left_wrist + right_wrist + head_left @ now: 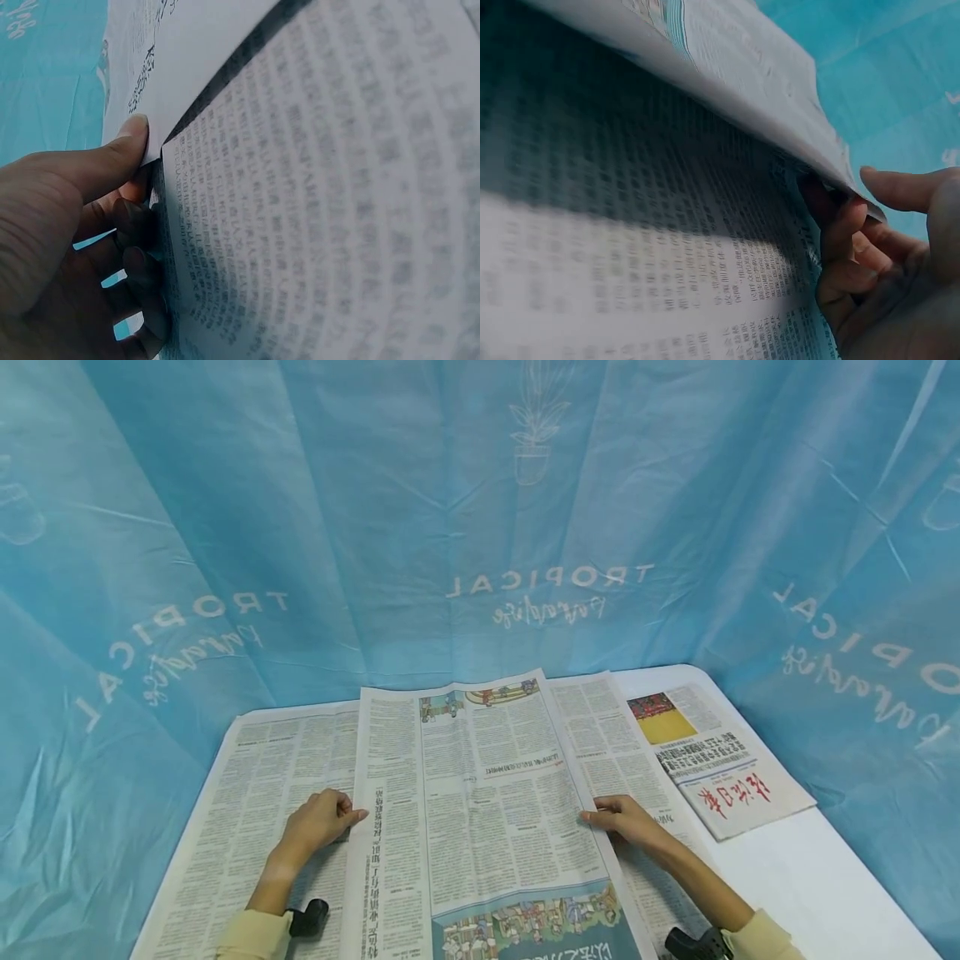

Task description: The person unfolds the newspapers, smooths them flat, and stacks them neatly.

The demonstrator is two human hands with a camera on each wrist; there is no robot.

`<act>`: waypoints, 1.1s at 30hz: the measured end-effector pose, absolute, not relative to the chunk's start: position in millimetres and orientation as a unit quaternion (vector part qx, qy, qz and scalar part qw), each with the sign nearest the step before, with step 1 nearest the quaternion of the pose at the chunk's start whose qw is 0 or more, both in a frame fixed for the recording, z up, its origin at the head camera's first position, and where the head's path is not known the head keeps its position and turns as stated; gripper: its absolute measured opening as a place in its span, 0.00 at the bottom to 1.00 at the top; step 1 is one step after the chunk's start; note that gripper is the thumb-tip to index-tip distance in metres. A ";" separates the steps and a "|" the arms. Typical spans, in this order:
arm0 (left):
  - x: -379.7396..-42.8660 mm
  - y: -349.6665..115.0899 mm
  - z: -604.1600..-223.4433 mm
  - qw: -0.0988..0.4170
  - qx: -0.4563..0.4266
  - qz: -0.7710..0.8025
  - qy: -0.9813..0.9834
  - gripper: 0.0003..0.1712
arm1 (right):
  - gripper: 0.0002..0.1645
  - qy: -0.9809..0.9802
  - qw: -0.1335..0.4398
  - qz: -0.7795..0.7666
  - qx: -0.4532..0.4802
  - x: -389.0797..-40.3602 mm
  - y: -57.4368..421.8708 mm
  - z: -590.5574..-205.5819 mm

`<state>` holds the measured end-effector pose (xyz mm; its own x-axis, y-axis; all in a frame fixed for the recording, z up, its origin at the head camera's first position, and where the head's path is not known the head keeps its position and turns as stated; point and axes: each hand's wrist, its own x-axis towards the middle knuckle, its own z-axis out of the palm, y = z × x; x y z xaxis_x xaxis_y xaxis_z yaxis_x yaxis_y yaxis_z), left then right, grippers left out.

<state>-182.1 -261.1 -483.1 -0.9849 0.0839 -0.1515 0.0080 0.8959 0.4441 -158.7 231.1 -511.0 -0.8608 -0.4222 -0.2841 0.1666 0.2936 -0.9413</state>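
I saw the left hand [318, 820] pinching the left edge of a newspaper sheet [510, 827], while the right hand [626, 820] held its right edge, thumb above, fingers beneath. The sheet overlapped spread newspaper [255, 793] on the white table [817, 877], left of a folded newspaper [720, 760] (red characters brightening its front).

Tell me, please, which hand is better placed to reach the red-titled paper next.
Probably the right hand: it is at the edge of the top sheet nearer the red-titled paper, while the left hand is at the opposite edge.
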 end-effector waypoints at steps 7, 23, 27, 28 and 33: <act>-184.0 -261.3 -482.8 0.084 0.026 0.239 0.967 0.23 | 0.20 0.750 0.253 -0.606 -0.082 -149.2 235.6 -514.5; -186.0 -257.0 -473.4 0.093 0.052 0.241 0.965 0.18 | 0.25 0.770 0.213 -0.593 -0.102 -146.7 241.3 -525.6; -189.8 -247.0 -470.5 0.080 0.077 0.257 0.960 0.17 | 0.26 0.773 0.202 -0.592 -0.107 -145.5 239.9 -528.8; -191.6 -243.2 -470.9 0.079 0.092 0.273 0.954 0.16 | 0.27 0.775 0.198 -0.591 -0.109 -145.1 239.0 -529.7; -203.4 -215.3 -475.4 0.103 0.191 0.370 0.903 0.12 | 0.29 0.787 0.179 -0.578 -0.119 -144.9 235.1 -533.6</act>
